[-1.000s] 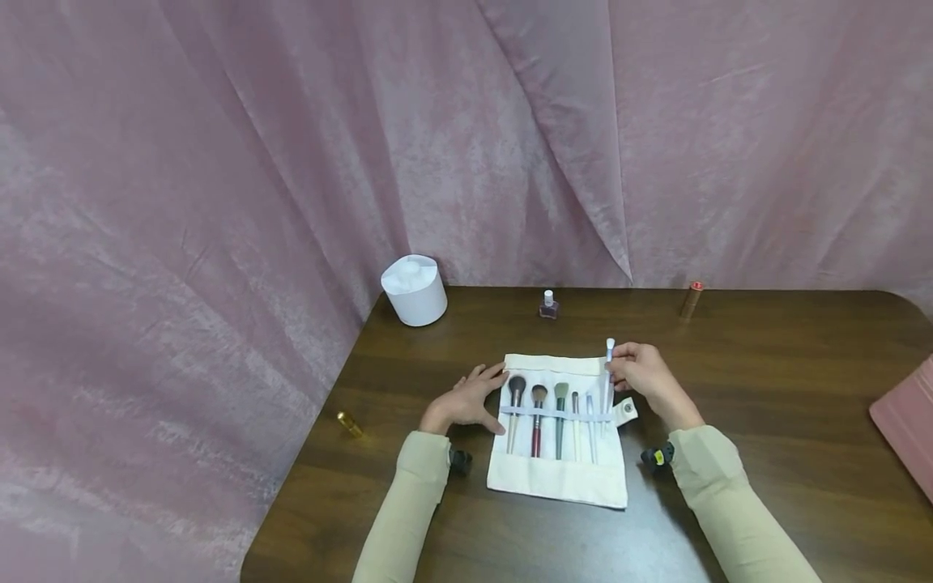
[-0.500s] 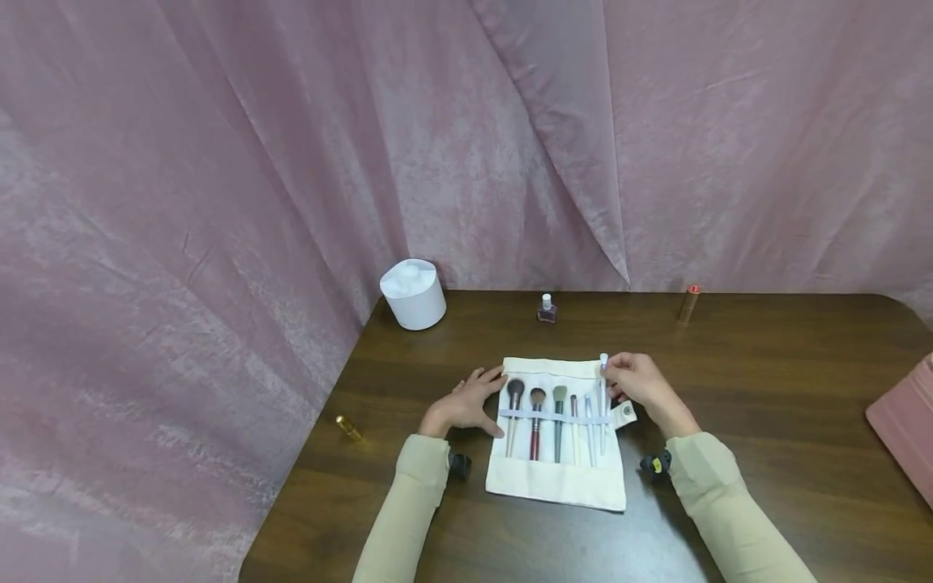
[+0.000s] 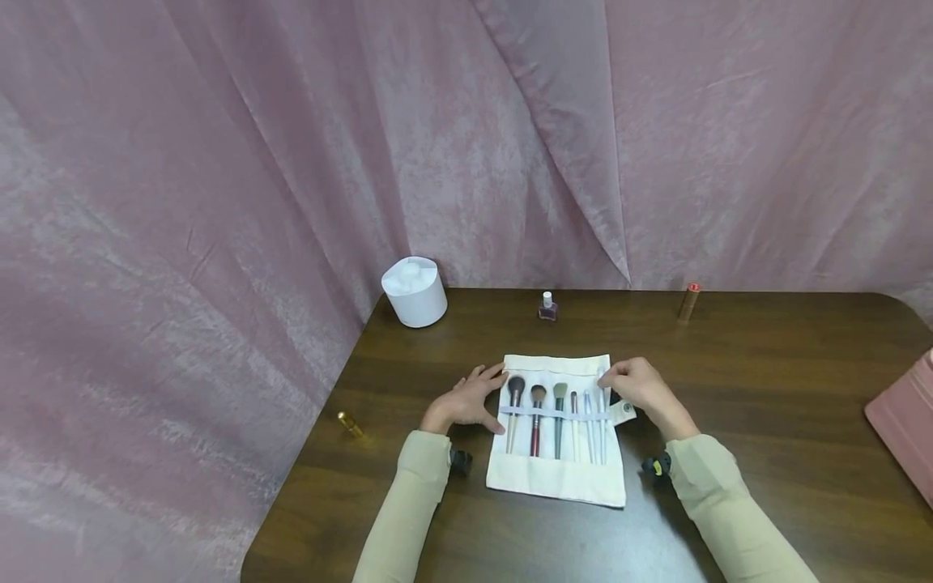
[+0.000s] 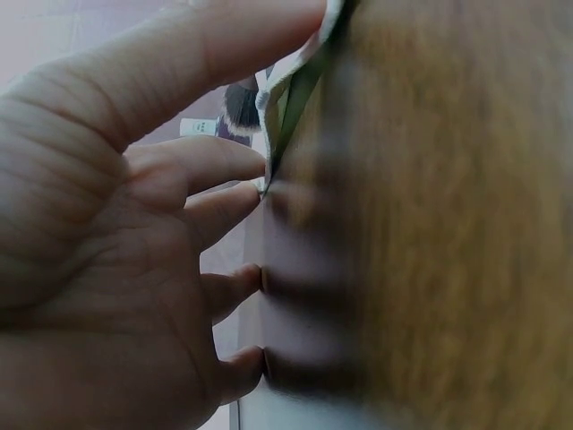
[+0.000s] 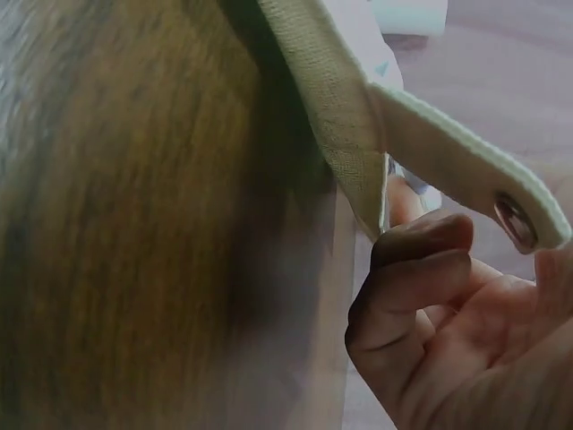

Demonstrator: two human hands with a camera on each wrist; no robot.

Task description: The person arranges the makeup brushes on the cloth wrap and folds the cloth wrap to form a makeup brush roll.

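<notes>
A white cloth brush roll (image 3: 554,484) lies unrolled on the table, a pale elastic band across its middle. Several makeup brushes stand in it side by side, among them a dark-headed brush (image 3: 516,390), a red-handled brush (image 3: 535,441) and a green brush (image 3: 560,397). My left hand (image 3: 466,402) rests at the roll's left edge, fingers spread, holding nothing. At the upper right corner my right hand (image 3: 643,389) pinches the pale slim brush (image 3: 602,429) near its top, which the fingers hide. Beside that hand a snap flap (image 5: 466,170) sticks out from the roll.
Along the back stand a white round container (image 3: 414,295), a nail polish bottle (image 3: 548,308) and a copper-coloured tube with a red top (image 3: 688,302). A small gold tube (image 3: 350,424) lies at left. A pink case (image 3: 907,429) is at the right edge. Pink curtain (image 3: 510,162) hangs behind.
My right hand has moved down toward me, and the pale slim brush has slid deeper into the roll beneath the band. The left hand has stayed at the left edge.
</notes>
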